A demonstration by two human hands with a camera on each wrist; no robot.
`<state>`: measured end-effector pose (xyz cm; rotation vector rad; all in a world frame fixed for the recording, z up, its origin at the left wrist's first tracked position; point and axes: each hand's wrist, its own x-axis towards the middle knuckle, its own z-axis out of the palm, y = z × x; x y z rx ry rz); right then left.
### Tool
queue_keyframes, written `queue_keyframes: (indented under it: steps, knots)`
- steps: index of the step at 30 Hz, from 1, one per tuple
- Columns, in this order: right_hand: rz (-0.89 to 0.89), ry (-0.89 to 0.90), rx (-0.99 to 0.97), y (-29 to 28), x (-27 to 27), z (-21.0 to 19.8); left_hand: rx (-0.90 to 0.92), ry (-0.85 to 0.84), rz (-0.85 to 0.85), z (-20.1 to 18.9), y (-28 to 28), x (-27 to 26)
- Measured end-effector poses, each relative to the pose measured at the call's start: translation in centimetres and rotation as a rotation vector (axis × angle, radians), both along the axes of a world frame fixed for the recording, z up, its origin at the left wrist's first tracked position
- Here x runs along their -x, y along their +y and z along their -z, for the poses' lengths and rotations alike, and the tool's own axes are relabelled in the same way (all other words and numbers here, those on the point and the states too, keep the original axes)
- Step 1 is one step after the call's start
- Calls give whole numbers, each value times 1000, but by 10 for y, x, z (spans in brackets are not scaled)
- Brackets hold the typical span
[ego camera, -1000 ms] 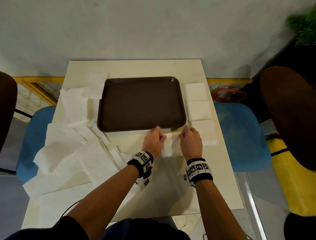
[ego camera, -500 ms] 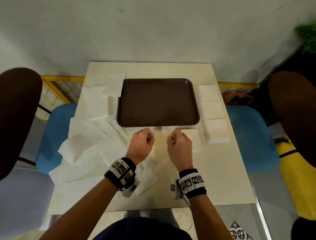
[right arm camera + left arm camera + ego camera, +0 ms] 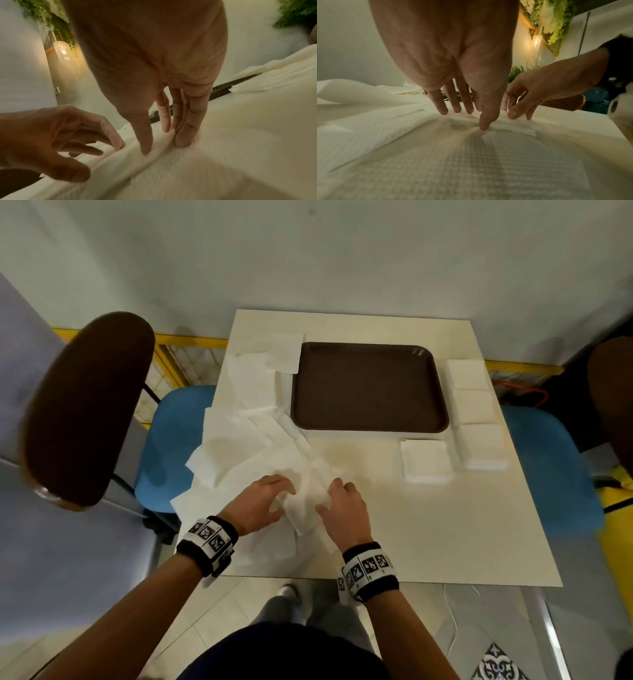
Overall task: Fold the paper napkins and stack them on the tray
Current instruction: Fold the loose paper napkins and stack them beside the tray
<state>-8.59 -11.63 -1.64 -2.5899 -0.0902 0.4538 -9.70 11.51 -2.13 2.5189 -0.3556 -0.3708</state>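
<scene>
The brown tray point(image 3: 370, 388) sits bare at the back of the cream table point(image 3: 428, 525). Both hands work on one white unfolded napkin point(image 3: 303, 510) near the front left. My left hand point(image 3: 284, 498) touches it with straight fingers point(image 3: 442, 108), the thumb pressing wrinkles into the sheet point(image 3: 488, 155). My right hand point(image 3: 329, 498) pinches a raised ridge of the napkin point(image 3: 164, 146) between its thumb and fingers point(image 3: 184, 138). A folded napkin point(image 3: 426, 462) lies in front of the tray's right corner.
Three stacks of folded napkins point(image 3: 474, 405) line the table's right edge beside the tray. A loose pile of unfolded napkins point(image 3: 246, 440) covers the left side and overhangs the edge. Blue chairs point(image 3: 171, 446) stand on both sides; one small napkin point(image 3: 286, 352) overlaps the tray's back left.
Both hands drew back from the tray's front edge toward the near left. The folded napkin stays by the tray's right corner, and the hands now handle another sheet from the pile.
</scene>
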Motion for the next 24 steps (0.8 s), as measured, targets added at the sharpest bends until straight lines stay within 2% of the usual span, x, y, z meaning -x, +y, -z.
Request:
queue_keyframes:
  steps: [7,13,16,19,21,24]
  knots:
    - [98,-102,-1,11,9,-3,-89,-199,153,11,7,-3]
    - [198,-31,-102,7,6,5,-164,-331,248,20,7,-5]
    - [303,23,-259,4,5,6,-163,-202,254,9,6,-5]
    - [481,105,-508,0,6,-3,-166,-129,281,0,-3,3]
    - [600,145,-662,-1,6,-8,-61,-93,256,0,-8,6]
    - [641,132,-685,-4,4,-13,114,-38,180,-1,-9,6]
